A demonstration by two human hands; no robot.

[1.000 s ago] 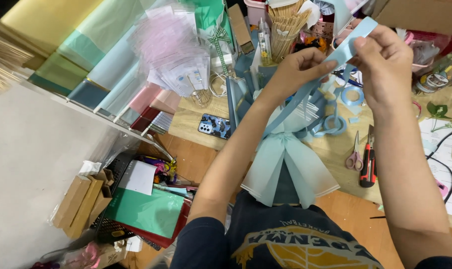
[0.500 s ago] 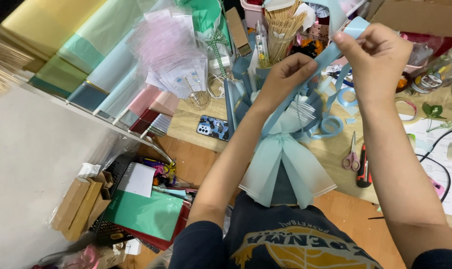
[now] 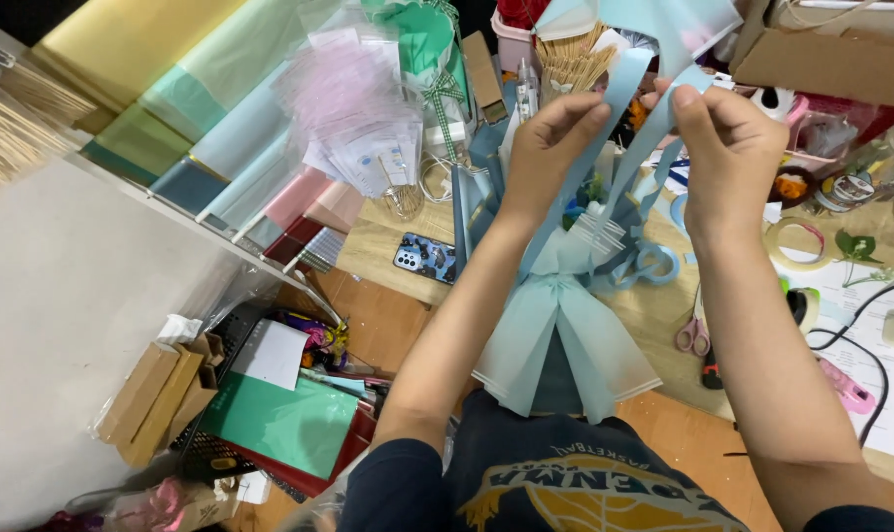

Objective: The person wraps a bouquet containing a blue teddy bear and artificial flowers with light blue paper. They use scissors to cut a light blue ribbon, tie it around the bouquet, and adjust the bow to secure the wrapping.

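My left hand [image 3: 550, 133] and my right hand [image 3: 728, 133] are raised over a wooden table [image 3: 654, 315], each pinching a strand of light blue ribbon [image 3: 619, 94]. The strands run down to a bouquet wrap of pale blue paper [image 3: 565, 340] that fans out toward my chest. A clear blue sheet [image 3: 664, 25] sits above my fingers. The bouquet's contents are mostly hidden by my arms.
A phone [image 3: 425, 258] lies on the table's left edge. Pink-handled scissors [image 3: 690, 333], tape rolls [image 3: 800, 243] and a ribbon spool [image 3: 656, 263] lie to the right. Rolls of coloured wrapping paper [image 3: 220, 108] fill the upper left. Boxes and green sheets [image 3: 279, 424] lie on the floor.
Both hands have come closer together and nearer the camera, drawing the ribbon strands upward. The bouquet wrap stays in front of my chest.
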